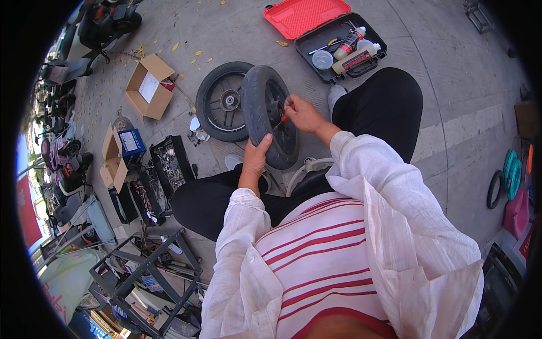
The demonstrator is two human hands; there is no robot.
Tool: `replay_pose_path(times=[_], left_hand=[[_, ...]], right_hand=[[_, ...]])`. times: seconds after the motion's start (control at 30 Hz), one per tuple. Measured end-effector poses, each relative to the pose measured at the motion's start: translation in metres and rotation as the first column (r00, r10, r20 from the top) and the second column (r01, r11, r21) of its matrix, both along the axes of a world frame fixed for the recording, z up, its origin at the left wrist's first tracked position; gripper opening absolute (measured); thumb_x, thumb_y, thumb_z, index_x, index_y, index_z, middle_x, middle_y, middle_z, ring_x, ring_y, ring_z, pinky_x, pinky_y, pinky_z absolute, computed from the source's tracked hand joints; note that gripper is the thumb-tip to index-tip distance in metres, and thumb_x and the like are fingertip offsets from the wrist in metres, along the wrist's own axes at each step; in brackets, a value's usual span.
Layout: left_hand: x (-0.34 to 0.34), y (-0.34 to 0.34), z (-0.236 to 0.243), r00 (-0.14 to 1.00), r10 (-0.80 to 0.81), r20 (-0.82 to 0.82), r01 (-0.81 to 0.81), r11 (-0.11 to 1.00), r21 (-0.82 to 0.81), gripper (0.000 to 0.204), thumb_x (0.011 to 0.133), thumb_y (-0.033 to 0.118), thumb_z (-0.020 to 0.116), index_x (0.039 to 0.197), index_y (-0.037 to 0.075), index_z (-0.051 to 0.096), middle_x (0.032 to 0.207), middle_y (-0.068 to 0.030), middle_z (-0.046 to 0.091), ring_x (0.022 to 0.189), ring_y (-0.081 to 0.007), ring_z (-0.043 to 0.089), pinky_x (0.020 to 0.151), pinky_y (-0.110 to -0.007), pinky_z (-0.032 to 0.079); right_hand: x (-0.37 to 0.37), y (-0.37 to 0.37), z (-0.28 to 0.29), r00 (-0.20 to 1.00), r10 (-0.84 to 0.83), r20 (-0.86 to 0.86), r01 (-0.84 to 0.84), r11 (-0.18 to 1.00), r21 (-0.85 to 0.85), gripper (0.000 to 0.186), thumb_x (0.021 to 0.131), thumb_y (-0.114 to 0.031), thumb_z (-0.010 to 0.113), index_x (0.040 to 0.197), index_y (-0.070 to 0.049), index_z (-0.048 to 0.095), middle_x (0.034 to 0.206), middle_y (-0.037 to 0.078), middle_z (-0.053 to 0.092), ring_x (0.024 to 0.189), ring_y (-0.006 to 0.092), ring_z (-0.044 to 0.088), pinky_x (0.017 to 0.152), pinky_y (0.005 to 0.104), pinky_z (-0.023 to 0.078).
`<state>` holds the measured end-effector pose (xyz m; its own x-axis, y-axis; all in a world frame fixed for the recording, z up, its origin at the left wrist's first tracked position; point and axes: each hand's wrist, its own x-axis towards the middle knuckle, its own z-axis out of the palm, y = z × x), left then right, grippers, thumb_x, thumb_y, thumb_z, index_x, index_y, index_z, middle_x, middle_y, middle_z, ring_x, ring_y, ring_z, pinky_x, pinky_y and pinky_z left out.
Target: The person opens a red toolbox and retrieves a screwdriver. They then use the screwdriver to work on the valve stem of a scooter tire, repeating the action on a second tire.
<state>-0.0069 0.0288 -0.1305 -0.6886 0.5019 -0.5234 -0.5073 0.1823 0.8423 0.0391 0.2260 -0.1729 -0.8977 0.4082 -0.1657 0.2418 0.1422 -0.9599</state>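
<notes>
A black scooter wheel with its tyre (259, 104) stands upright between my knees, tilted a little. My left hand (257, 158) grips the tyre low on its near side, thumb on the tread. At the hub, my right hand (305, 114) is closed round a small red tool (284, 118), pointed at the wheel's centre; its tip is hidden. A second wheel (212, 118) lies flat on the ground just beyond, its hub facing up and partly covered by the upright one.
An open black toolbox (367, 66) with a red lid (307, 17) holds bottles and tools ahead right. Left lie an open cardboard box (158, 101), a blue box (131, 144) and black parts trays (172, 164). A metal frame (121, 288) stands near left; a small tyre (495, 189) lies far right.
</notes>
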Motion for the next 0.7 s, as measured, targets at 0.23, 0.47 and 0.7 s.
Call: replay_pose_path(times=[0.23, 0.47, 0.7], left_hand=[[0.0000, -0.0008, -0.0004, 1.000, 0.000, 0.007, 0.000, 1.000, 0.004, 0.058, 0.083, 0.031, 0.071, 0.127, -0.001, 0.049, 0.115, -0.0089, 0.059, 0.102, -0.0178, 0.055, 0.092, -0.030, 0.042], [-0.0003, -0.0004, -0.0003, 1.000, -0.008, 0.007, 0.008, 1.000, 0.017, 0.060, 0.082, 0.032, 0.071, 0.128, 0.000, 0.049, 0.115, -0.0087, 0.059, 0.103, -0.0179, 0.055, 0.093, -0.030, 0.041], [-0.0002, -0.0014, -0.0023, 1.000, -0.010, 0.003, 0.010, 1.000, 0.018, 0.061, 0.082, 0.033, 0.071, 0.128, 0.000, 0.049, 0.116, -0.0088, 0.058, 0.103, -0.0181, 0.055, 0.093, -0.030, 0.041]], right_hand=[[-0.0004, 0.0008, 0.0043, 0.999, 0.000, 0.052, -0.005, 0.997, 0.079, 0.017, 0.088, -0.019, 0.056, 0.095, -0.003, 0.055, 0.079, 0.012, 0.061, 0.072, 0.0219, 0.058, 0.067, 0.0350, 0.046], [0.0009, 0.0004, 0.0049, 1.000, 0.014, 0.024, -0.015, 0.999, 0.050, 0.019, 0.089, -0.020, 0.056, 0.096, -0.003, 0.055, 0.081, 0.013, 0.061, 0.074, 0.0241, 0.060, 0.069, 0.0355, 0.047], [0.0007, 0.0011, 0.0093, 0.998, 0.006, 0.063, -0.011, 0.997, 0.070, 0.018, 0.088, -0.019, 0.055, 0.096, -0.003, 0.055, 0.082, 0.013, 0.062, 0.075, 0.0240, 0.060, 0.069, 0.0356, 0.047]])
